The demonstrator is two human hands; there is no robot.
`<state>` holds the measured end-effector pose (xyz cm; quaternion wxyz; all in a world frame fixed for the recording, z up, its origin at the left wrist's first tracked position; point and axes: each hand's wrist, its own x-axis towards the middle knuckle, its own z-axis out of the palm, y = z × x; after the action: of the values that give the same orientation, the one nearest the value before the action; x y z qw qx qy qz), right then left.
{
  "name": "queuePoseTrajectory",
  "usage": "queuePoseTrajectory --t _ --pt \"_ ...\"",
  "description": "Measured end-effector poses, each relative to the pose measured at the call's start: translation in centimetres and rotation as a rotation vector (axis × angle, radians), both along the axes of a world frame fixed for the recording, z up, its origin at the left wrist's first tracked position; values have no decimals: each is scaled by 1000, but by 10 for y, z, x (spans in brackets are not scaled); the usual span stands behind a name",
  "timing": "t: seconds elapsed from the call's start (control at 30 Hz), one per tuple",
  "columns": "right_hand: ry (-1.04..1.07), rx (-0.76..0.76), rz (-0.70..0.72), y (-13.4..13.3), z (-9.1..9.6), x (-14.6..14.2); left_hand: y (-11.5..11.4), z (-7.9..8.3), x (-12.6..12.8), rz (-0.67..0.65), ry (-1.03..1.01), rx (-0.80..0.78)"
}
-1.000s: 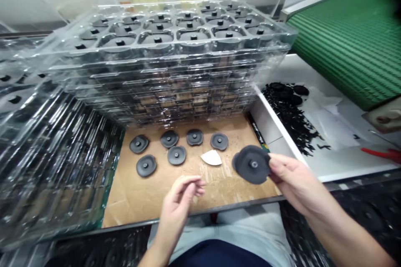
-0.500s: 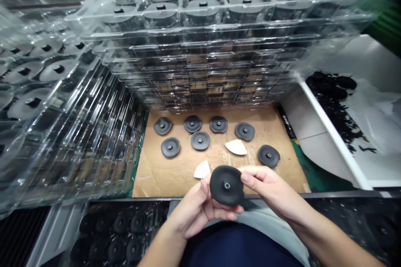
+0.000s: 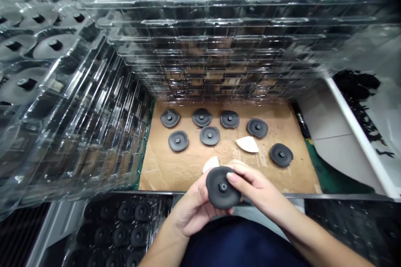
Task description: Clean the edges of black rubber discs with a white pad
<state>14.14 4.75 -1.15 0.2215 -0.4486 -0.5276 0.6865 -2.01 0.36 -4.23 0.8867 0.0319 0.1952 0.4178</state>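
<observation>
A black rubbery disc [image 3: 216, 197] with a small raised hub at its centre is held in front of my body, its hub side facing me. My left hand [image 3: 194, 208] supports it from the left and below, fingers curled beneath it. From the right, my right hand [image 3: 253, 183] pinches the rim, thumb on the upper face and fingers hidden behind. Just beyond the disc lie a white wedge-shaped pad [image 3: 211, 164] and a second white pad [image 3: 247, 144]. Several similar discs rest on the cardboard, one black disc [image 3: 281, 154] at the right.
A cardboard sheet [image 3: 169, 175] covers the work surface. Tall stacks of clear plastic trays [image 3: 225, 37] filled with discs rise behind and on the left. At the right stands a white bin [image 3: 354, 121] with black scraps. Another disc-filled tray [image 3: 122, 233] sits low at left.
The view has tipped downward and shifted slightly left. My right hand has moved farther over the disc, its thumb now nearer the hub. The disc has turned a little in my hands.
</observation>
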Motion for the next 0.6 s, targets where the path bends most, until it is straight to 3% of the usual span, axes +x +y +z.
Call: queuePoseTrajectory --t 0.17,0.4,0.47,0.6 --pt "-133 203 -51 -6 -2 -4 0 1 -5 42 47 -19" --pt "-165 417 -322 -13 -5 -6 0 7 -9 73 197 19" --pt "-72 380 -284 -15 -4 -13 0 8 -8 87 245 27" --pt "149 43 -143 -13 -3 -23 1 13 -4 106 323 56"
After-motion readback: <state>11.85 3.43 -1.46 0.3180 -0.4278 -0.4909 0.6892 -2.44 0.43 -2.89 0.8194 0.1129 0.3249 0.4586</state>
